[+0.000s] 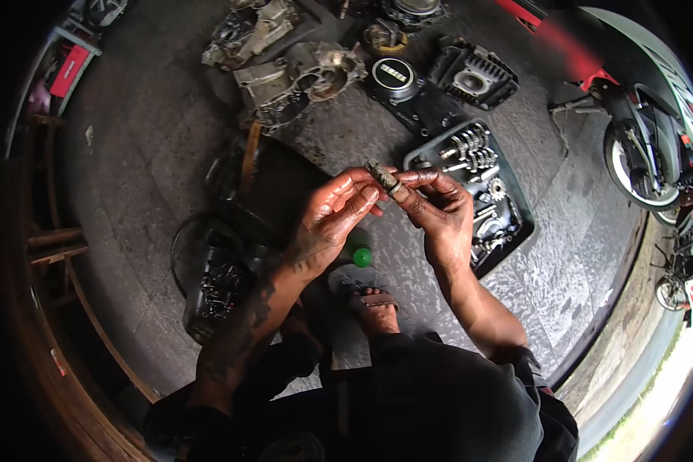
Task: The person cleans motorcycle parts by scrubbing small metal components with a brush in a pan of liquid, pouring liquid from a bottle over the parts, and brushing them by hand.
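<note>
Both my hands are raised together near the middle of the view, dark with grease. Between them is a small cylindrical metal part (383,176), tilted, with a rough, patterned upper end. My right hand (444,208) pinches its lower end between thumb and fingers. My left hand (336,212) is closed at its left side, thumb and fingertips against or very near the part; the exact contact is hard to make out. Behind my right hand a black tray (525,223) holds gears, shafts and other metal parts. A green cap (362,256) shows below the hands.
Engine casings (304,77), a round cover (393,74) and a finned cylinder (473,77) lie on the floor ahead. A black container (285,181) and a tub of small parts (222,289) are at left. A motorcycle (647,146) stands at right; a wooden frame (58,246) is far left.
</note>
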Motion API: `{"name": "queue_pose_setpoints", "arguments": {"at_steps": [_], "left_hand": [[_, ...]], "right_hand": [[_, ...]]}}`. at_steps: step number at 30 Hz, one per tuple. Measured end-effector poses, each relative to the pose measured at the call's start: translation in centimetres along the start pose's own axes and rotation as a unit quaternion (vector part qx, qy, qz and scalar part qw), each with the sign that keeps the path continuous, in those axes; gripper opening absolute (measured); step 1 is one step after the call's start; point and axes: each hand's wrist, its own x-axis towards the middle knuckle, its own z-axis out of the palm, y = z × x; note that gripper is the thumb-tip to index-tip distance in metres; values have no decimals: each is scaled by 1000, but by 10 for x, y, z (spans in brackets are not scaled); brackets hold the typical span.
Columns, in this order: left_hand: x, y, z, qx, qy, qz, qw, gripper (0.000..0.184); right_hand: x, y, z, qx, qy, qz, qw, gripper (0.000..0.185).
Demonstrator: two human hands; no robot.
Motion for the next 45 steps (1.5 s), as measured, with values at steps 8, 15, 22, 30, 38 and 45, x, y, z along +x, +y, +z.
{"name": "queue_pose_setpoints", "arguments": {"at_steps": [8,15,22,30,38,45], "left_hand": [[-13,14,-21,-14,112,74,991,25],[-15,3,-98,21,212,35,977,20],[-28,-30,-160,11,279,-63,958,17],[-27,-50,-170,73,338,-84,934,24],[-34,-67,-179,134,339,-142,920,23],[-35,-102,-206,376,250,-143,881,25]], "right_hand": [[20,11,37,12,-83,-50,995,15],[83,67,32,-385,-318,-243,832,22],[108,127,86,-501,-629,-264,533,39],[97,182,109,-550,-626,-323,448,35],[103,168,86,-495,-328,-238,769,34],[90,145,102,-202,-219,-266,917,16]]}}
